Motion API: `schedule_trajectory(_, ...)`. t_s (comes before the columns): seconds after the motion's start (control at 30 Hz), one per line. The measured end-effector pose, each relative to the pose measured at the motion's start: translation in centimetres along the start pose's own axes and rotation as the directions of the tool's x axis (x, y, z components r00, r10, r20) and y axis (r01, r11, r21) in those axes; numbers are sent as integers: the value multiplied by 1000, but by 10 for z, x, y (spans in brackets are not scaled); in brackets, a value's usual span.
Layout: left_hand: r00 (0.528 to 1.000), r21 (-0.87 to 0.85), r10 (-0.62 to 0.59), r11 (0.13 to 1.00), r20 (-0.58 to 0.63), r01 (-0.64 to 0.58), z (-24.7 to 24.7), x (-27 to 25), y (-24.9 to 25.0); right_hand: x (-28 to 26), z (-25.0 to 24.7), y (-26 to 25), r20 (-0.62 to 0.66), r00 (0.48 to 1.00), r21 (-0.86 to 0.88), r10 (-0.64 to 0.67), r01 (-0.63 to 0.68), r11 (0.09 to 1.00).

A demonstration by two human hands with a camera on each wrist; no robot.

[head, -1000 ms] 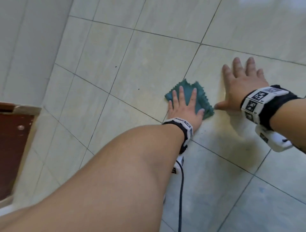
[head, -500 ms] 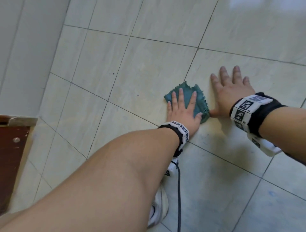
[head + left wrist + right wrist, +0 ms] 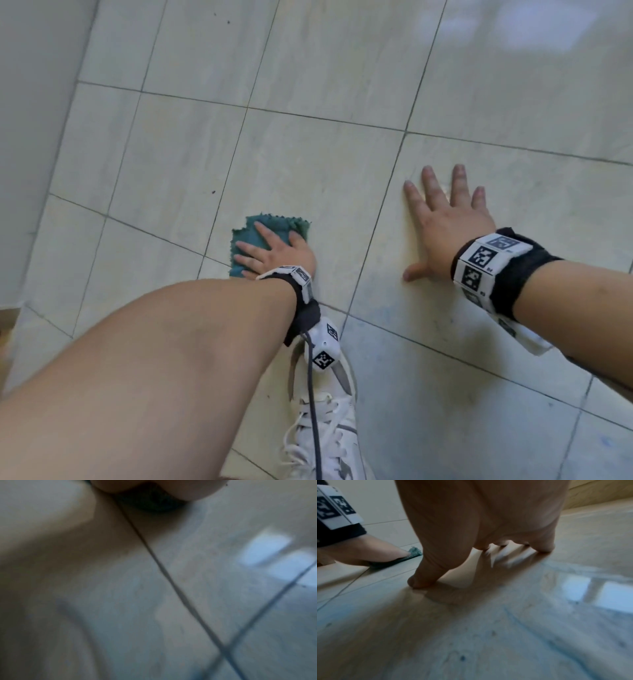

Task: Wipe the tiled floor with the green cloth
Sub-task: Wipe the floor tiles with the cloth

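White leather and laces fill the bottom centre of the head view, where a sneaker (image 3: pixel 329 431) stands on the tiled floor (image 3: pixel 445 394), with a dark cable (image 3: pixel 313 404) running down over it from the camera module under the left wrist. Above that, a bare forearm crosses from the lower left to a black wristband with square coded markers (image 3: pixel 298 275).

Just beyond the band, left of the frame's centre, the left hand (image 3: pixel 274 255) lies flat on the green cloth (image 3: pixel 250 236), fingers straight and spread, pressing it to the floor rather than gripping it. The cloth has a zigzag edge and sits beside a grout line, its far corners showing past the fingertips. In the right wrist view the same cloth (image 3: pixel 412 553) peeks out from under that hand at the left edge.

At centre right, well apart from the cloth, the right hand (image 3: pixel 445 222) is planted palm-down on a bare tile, fingers splayed wide and holding nothing; its wrist carries a like marker band (image 3: pixel 486 263). The left wrist view is blurred and shows only tile and grout.

Farther up, pale tiles carry a few dark specks (image 3: pixel 213 192) and a bright window reflection (image 3: pixel 534 31) at the upper right. A plain wall (image 3: pixel 30 120) rises along the left edge.
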State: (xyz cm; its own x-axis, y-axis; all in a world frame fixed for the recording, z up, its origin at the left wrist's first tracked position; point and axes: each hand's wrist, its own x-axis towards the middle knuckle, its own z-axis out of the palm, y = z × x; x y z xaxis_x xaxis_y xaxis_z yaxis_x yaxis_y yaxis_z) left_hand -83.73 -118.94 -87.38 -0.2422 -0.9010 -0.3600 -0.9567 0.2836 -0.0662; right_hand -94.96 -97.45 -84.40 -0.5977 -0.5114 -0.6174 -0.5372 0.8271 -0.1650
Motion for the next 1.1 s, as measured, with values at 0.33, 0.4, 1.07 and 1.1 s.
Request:
schedule_trajectory(0.33, 860, 209, 495, 834, 128, -511, -35, 28, 81, -2, -4, 18, -31, 999, 56, -19, 20, 998)
schedule_trajectory(0.4, 785, 251, 592, 744, 183, -619, -33, 11, 104, -9, -5, 32, -46, 998, 70, 44, -40, 997)
schedule_trajectory(1.07, 576, 371, 742, 457, 343, -809, -19, -73, 170, -65, 21, 103, -28, 960, 171, 280, -271, 947)
schedule_trajectory(1.1, 550, 373, 756, 425, 355, -825, -14, -84, 174, -67, 23, 103, -32, 960, 172, 278, -269, 948)
